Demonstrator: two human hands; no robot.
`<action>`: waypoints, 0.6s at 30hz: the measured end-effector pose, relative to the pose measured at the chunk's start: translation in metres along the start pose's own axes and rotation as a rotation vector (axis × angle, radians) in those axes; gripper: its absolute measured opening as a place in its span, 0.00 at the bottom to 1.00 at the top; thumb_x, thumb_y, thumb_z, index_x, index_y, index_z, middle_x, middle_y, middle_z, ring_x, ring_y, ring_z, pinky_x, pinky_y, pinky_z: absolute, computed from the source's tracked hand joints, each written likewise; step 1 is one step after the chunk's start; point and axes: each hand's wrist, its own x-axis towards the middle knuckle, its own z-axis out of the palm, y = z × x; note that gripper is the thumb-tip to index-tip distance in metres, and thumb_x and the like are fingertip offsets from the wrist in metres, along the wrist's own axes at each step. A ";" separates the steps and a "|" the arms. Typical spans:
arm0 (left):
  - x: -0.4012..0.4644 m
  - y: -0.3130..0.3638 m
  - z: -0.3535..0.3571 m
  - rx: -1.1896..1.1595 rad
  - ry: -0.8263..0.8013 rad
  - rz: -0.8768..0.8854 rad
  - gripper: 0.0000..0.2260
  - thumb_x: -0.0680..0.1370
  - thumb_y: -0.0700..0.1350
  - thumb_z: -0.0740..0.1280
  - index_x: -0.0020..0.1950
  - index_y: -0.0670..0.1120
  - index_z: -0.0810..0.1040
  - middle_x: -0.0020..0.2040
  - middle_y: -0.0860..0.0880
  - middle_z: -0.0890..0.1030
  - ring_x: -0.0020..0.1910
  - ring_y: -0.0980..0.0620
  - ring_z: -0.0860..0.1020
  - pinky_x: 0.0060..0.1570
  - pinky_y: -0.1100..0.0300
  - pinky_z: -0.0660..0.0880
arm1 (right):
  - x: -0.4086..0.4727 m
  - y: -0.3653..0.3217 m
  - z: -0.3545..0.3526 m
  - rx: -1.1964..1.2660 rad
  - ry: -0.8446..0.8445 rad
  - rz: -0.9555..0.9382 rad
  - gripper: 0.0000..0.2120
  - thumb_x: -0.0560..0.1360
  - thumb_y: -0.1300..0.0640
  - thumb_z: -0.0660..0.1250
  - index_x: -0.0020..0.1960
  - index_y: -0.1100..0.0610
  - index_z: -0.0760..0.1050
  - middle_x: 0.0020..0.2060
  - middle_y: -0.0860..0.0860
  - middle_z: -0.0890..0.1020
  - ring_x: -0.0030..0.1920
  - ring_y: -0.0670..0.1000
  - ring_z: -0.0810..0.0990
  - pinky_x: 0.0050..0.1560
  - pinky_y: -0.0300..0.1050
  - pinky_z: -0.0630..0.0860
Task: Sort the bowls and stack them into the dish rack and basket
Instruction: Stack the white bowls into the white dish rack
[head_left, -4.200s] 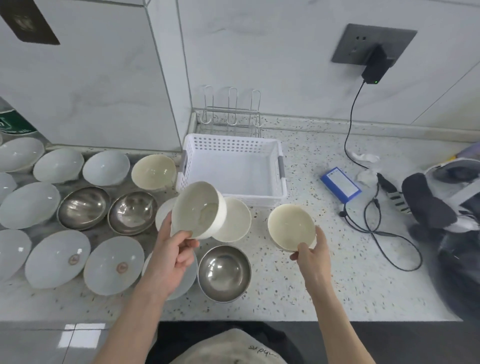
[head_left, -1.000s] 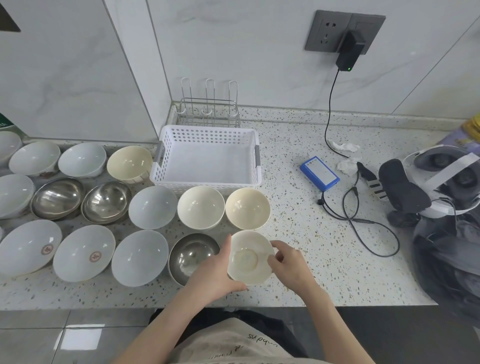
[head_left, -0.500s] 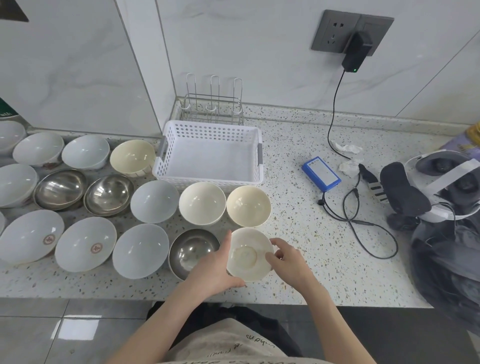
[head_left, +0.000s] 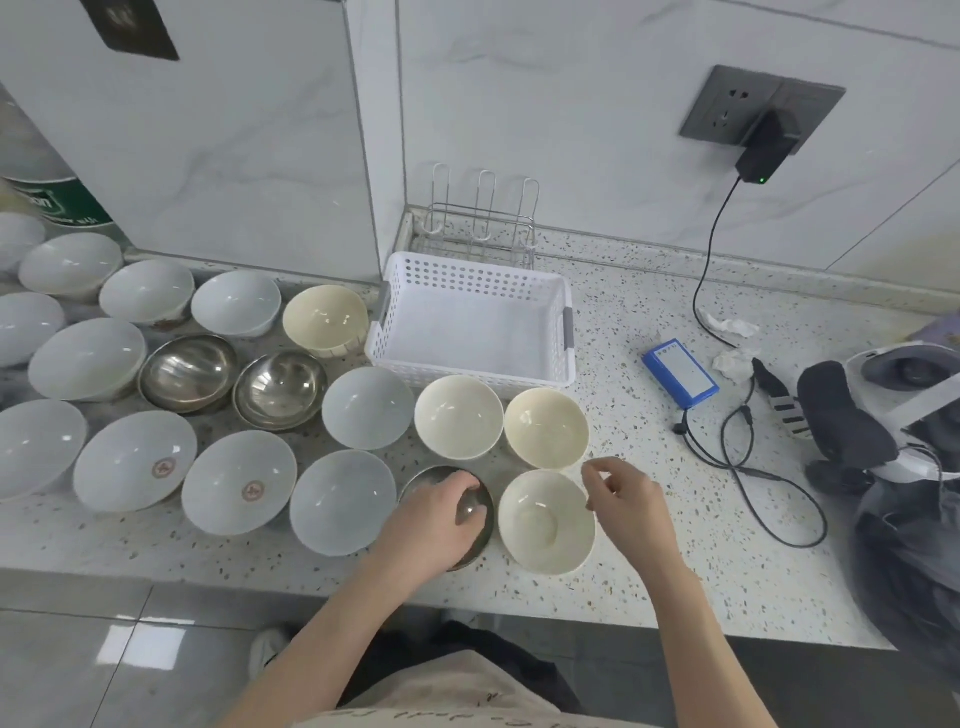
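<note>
A cream bowl (head_left: 545, 522) stands upright near the counter's front edge, with nothing touching it. My left hand (head_left: 436, 519) lies over the steel bowl (head_left: 480, 514) just left of it, fingers bent down into the bowl. My right hand (head_left: 623, 493) hovers by the cream bowl's right rim, fingers loosely curled and holding nothing. Two more cream bowls (head_left: 458, 415) (head_left: 545, 426) stand behind, in front of the white basket (head_left: 478, 265), which has nothing in it. The wire dish rack (head_left: 483, 223) stands behind the basket, also bare.
Several white bowls (head_left: 340, 501), two steel bowls (head_left: 187, 371) and another cream bowl (head_left: 324, 317) cover the counter's left half. To the right lie a blue box (head_left: 680, 373), a black cable (head_left: 748, 467) and a headset (head_left: 883, 415).
Both hands have let go of the cream bowl, which now rests on the counter. My left hand moved left onto the steel bowl; my right hand lifted off to the right.
</note>
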 end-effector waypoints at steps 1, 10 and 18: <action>-0.002 -0.009 -0.008 0.012 0.010 -0.005 0.14 0.81 0.54 0.61 0.64 0.52 0.74 0.41 0.57 0.73 0.37 0.58 0.73 0.36 0.64 0.67 | -0.001 -0.011 0.005 0.006 0.012 -0.013 0.07 0.78 0.48 0.61 0.47 0.43 0.78 0.33 0.52 0.82 0.31 0.48 0.75 0.33 0.43 0.71; -0.058 -0.157 -0.091 -0.090 0.109 -0.141 0.07 0.81 0.52 0.63 0.54 0.51 0.77 0.43 0.57 0.78 0.39 0.59 0.75 0.34 0.68 0.67 | -0.033 -0.139 0.131 -0.029 -0.098 -0.190 0.07 0.79 0.52 0.62 0.50 0.46 0.79 0.32 0.44 0.82 0.38 0.47 0.81 0.41 0.45 0.76; -0.144 -0.316 -0.165 -0.481 0.229 -0.328 0.04 0.80 0.50 0.66 0.45 0.58 0.77 0.38 0.54 0.84 0.35 0.57 0.82 0.39 0.59 0.78 | -0.103 -0.255 0.295 0.010 -0.334 -0.300 0.10 0.79 0.51 0.61 0.50 0.49 0.81 0.33 0.44 0.83 0.33 0.38 0.78 0.32 0.30 0.69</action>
